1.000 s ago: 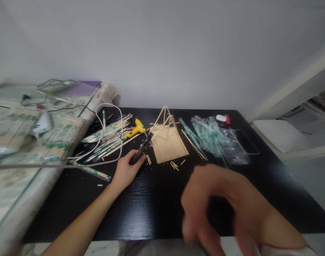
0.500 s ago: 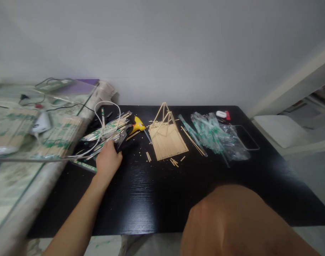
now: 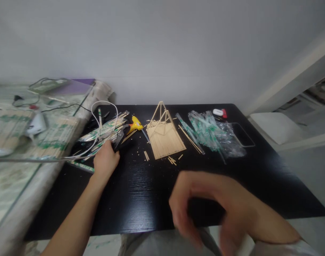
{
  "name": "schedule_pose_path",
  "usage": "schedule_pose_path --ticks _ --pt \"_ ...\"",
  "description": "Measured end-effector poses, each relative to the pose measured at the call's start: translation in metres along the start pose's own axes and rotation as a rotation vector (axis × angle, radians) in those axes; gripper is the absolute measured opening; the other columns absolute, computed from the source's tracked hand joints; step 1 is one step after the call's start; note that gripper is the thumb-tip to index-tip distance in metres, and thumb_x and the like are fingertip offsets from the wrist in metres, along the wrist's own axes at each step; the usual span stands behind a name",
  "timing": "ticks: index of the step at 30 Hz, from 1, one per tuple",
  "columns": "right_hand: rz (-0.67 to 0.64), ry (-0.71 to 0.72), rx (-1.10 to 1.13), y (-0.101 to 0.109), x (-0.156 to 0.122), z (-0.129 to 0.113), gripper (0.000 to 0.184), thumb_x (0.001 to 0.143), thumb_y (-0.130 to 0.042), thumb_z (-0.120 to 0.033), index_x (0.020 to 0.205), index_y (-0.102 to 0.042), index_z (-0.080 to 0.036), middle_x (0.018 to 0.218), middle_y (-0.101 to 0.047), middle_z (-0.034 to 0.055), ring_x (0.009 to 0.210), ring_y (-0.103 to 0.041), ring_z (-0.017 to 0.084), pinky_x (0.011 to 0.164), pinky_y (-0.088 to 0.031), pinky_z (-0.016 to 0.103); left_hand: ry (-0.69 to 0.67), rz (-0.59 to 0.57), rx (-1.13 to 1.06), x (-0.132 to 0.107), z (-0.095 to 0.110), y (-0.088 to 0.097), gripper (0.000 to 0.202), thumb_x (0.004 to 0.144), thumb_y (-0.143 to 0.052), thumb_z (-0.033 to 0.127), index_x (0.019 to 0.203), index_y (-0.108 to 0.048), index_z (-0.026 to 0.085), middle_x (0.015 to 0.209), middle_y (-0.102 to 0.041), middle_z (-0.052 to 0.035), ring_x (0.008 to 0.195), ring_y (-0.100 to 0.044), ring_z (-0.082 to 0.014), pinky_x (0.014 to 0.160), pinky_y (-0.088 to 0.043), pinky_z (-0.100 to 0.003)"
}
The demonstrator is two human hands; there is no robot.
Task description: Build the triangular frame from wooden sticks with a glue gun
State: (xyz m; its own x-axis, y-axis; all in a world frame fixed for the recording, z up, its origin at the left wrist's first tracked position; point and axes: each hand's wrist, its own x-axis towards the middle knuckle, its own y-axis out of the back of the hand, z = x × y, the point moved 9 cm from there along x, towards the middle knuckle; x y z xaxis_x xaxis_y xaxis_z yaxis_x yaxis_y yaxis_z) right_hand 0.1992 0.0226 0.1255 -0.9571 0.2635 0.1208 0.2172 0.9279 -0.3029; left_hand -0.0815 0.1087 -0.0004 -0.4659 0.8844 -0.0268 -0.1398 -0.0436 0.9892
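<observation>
My left hand (image 3: 106,160) is closed round a black tool (image 3: 120,138) at the left of the table, over a heap of wrapped wooden sticks; its exact kind is hard to make out. Just beyond it lies a yellow glue gun (image 3: 136,123). Low in the foreground, my right hand (image 3: 205,199) is curled and blurred, with a dark slender thing (image 3: 209,241) at its fingertips that I cannot name. Mid-table rests a flat panel of wooden sticks (image 3: 167,142), with a triangular stick frame (image 3: 164,115) standing upright on its far part.
Crumpled plastic sleeves (image 3: 205,128) and a dark phone-like slab (image 3: 242,134) lie on the right. Short stick pieces (image 3: 172,161) are scattered near the panel. A white cable (image 3: 91,106) loops over the left heap. A second table with bagged sticks (image 3: 57,137) adjoins at left.
My right hand has risen and turned, so its curled fingers and the dark thing at them now show. My left hand keeps its hold on the black tool. The view has shifted slightly.
</observation>
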Motion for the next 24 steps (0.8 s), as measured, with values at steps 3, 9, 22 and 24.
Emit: schedule_pose_path --ticks 3,9,22,24 --pt "0.160 0.077 0.005 0.051 -0.001 0.021 0.040 0.083 -0.081 -0.041 0.110 -0.064 -0.017 0.076 -0.063 -0.0001 0.068 -0.057 0.011 0.066 -0.044 0.024 -0.002 -0.017 0.008 -0.001 0.001 -0.001 0.032 0.089 -0.053 0.041 0.113 -0.055 0.019 0.100 -0.072 -0.0163 0.091 -0.070 -0.0361 0.070 -0.049 -0.039" --pt "0.471 0.016 -0.047 0.123 -0.017 0.082 0.022 0.085 -0.077 -0.028 0.101 -0.069 -0.015 0.073 -0.062 -0.0004 0.065 -0.055 0.011 0.062 -0.041 0.024 -0.020 -0.052 0.011 0.000 0.002 -0.002 0.042 0.092 -0.051 0.047 0.121 -0.056 0.017 0.102 -0.073 -0.0179 0.094 -0.070 -0.0359 0.073 -0.050 -0.038" --pt "0.954 0.145 0.208 0.184 -0.053 0.073 0.018 0.074 -0.074 -0.030 0.085 -0.065 -0.018 0.063 -0.047 -0.0037 0.059 -0.045 0.011 0.054 -0.035 0.025 -0.108 -0.131 -0.001 -0.004 0.005 -0.006 0.046 0.090 -0.054 0.044 0.125 -0.058 0.016 0.101 -0.075 -0.0171 0.092 -0.071 -0.0344 0.073 -0.049 -0.036" --pt "0.997 0.107 0.105 0.187 -0.056 0.073 0.019 0.075 -0.073 -0.032 0.085 -0.064 -0.018 0.062 -0.048 -0.0040 0.057 -0.046 0.012 0.053 -0.035 0.025 -0.119 -0.118 -0.057 -0.004 0.005 -0.004 0.048 0.086 -0.058 0.046 0.124 -0.060 0.016 0.095 -0.075 -0.0147 0.088 -0.071 -0.0335 0.072 -0.048 -0.035"
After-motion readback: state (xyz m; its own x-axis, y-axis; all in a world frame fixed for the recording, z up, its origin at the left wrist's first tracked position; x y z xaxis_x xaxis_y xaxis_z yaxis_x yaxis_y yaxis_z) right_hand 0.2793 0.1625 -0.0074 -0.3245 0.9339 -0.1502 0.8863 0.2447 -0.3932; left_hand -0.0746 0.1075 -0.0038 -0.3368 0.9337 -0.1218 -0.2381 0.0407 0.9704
